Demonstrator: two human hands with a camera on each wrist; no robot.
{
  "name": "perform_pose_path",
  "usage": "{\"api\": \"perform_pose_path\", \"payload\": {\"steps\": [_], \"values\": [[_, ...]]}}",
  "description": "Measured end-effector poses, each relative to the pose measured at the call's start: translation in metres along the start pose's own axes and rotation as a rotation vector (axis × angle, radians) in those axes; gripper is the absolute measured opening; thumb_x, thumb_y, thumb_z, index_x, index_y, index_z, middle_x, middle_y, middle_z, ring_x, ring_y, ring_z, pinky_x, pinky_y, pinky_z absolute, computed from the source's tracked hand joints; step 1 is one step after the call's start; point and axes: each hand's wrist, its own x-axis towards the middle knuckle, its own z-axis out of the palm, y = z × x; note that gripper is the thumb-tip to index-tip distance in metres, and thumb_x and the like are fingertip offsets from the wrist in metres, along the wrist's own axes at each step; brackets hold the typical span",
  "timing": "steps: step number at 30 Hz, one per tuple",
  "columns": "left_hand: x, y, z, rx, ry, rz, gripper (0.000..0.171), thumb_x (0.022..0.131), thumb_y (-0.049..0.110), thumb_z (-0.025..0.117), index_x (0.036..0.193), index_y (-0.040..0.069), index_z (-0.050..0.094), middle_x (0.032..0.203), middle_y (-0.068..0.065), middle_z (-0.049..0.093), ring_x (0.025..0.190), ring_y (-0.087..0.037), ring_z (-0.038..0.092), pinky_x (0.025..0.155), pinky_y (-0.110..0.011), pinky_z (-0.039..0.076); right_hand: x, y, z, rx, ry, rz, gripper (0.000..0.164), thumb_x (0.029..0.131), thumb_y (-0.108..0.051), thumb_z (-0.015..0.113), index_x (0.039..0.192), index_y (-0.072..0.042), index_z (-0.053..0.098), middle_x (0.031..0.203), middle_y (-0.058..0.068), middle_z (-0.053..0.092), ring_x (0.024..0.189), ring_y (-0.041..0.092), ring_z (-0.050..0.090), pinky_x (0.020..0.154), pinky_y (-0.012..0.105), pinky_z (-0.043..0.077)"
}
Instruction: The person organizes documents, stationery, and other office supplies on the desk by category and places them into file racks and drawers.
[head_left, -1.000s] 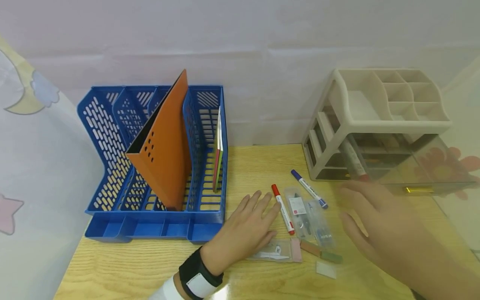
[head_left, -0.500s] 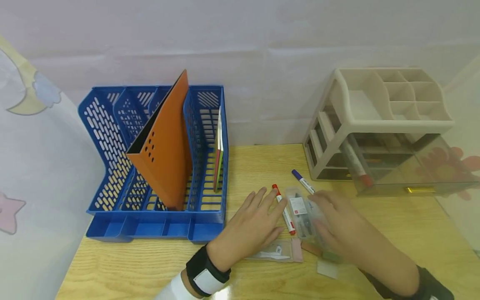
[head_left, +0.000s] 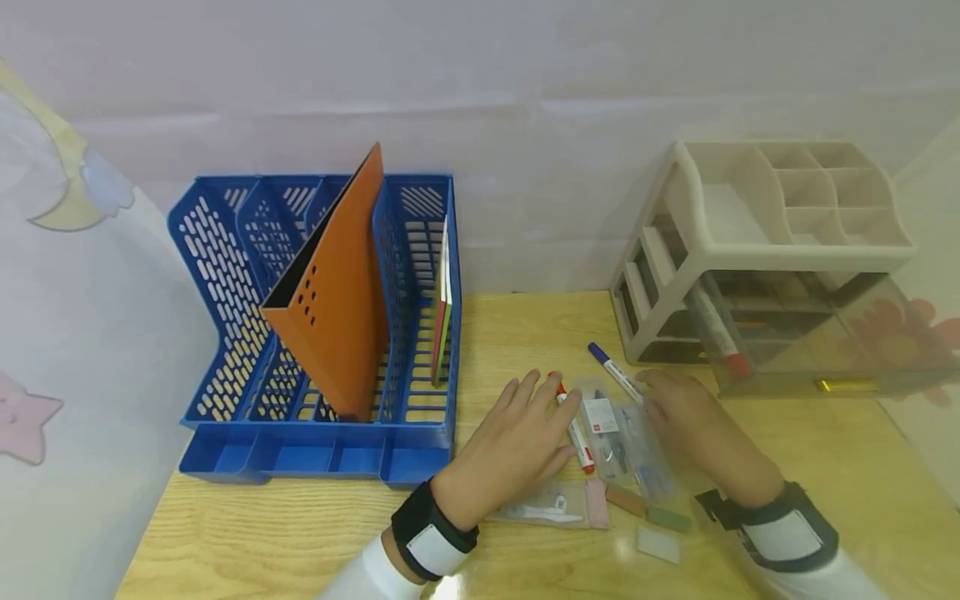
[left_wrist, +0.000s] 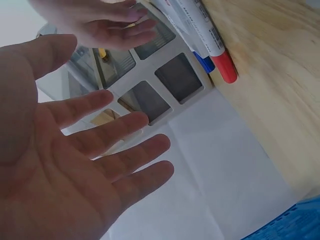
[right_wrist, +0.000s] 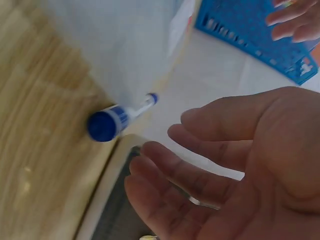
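My left hand (head_left: 513, 446), palm down with fingers spread, is over the table beside a red-capped marker (head_left: 580, 442). In the left wrist view its fingers are extended and hold nothing. My right hand (head_left: 690, 433) is at the lower end of a blue-capped marker (head_left: 617, 372). The right wrist view shows the right hand's fingers loosely bent, apart from the blue cap (right_wrist: 104, 125), with nothing between them. Two clear plastic packs (head_left: 602, 421) lie between the hands. A flat clear pack with a pink end (head_left: 597, 504) is partly hidden under the left hand.
A blue file rack (head_left: 225, 367) at left holds an orange folder (head_left: 341, 317) and thin booklets (head_left: 442, 317). At right, a cream drawer unit (head_left: 802, 248) has a clear drawer pulled out, containing another marker (head_left: 723, 333). Small blocks (head_left: 667, 520) and a white piece (head_left: 658, 544) lie in front.
My right hand has moved left and down from the pulled-out drawer to the blue-capped marker. My left hand has shifted slightly right and up, staying near the red-capped marker.
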Motion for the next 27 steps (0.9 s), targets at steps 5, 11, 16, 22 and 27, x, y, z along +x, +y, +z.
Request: {"api": "perform_pose_path", "payload": {"steps": [5,11,16,22,27], "values": [[0.006,0.004,0.002,-0.013,-0.054,-0.022,0.062,0.099,0.051,0.063,0.149,0.016,0.051,0.149,-0.014,0.055,0.138,-0.036,0.054,0.113,-0.05,0.048,0.003,0.01,0.008,0.023,-0.048,0.065,0.026,0.088,0.006,0.069,0.113,0.009,0.066,0.103,0.024,0.069,0.098,0.045,0.067,0.084,0.058,0.056],[0.007,0.004,0.005,-0.064,-0.1,-0.047,0.057,0.099,0.047,0.064,0.146,0.015,0.053,0.149,-0.015,0.055,0.138,-0.037,0.054,0.113,-0.051,0.048,0.005,0.019,0.013,0.026,-0.118,0.144,0.024,0.083,0.006,0.071,0.105,0.004,0.065,0.09,0.015,0.063,0.089,0.037,0.064,0.076,0.055,0.055],[0.009,0.004,0.008,-0.097,-0.129,-0.055,0.056,0.1,0.045,0.064,0.146,0.015,0.053,0.15,-0.016,0.054,0.138,-0.038,0.053,0.114,-0.051,0.047,0.006,0.021,0.017,0.009,-0.102,0.154,0.018,0.084,0.007,0.069,0.102,0.004,0.066,0.087,0.014,0.063,0.085,0.034,0.064,0.073,0.053,0.055],[0.009,0.001,0.009,-0.097,-0.145,-0.061,0.056,0.1,0.045,0.064,0.147,0.015,0.053,0.152,-0.014,0.052,0.139,-0.038,0.052,0.114,-0.051,0.046,0.007,0.021,0.018,0.023,-0.099,0.158,0.014,0.087,0.006,0.068,0.101,0.006,0.069,0.087,0.015,0.063,0.081,0.033,0.063,0.071,0.052,0.056],[0.008,-0.002,0.011,-0.075,-0.111,-0.054,0.055,0.1,0.042,0.064,0.147,0.016,0.053,0.152,-0.014,0.052,0.14,-0.037,0.051,0.115,-0.051,0.046,0.007,0.012,0.015,0.043,-0.07,0.143,0.016,0.088,0.006,0.069,0.103,0.008,0.069,0.093,0.019,0.066,0.088,0.037,0.064,0.076,0.055,0.057]]}}
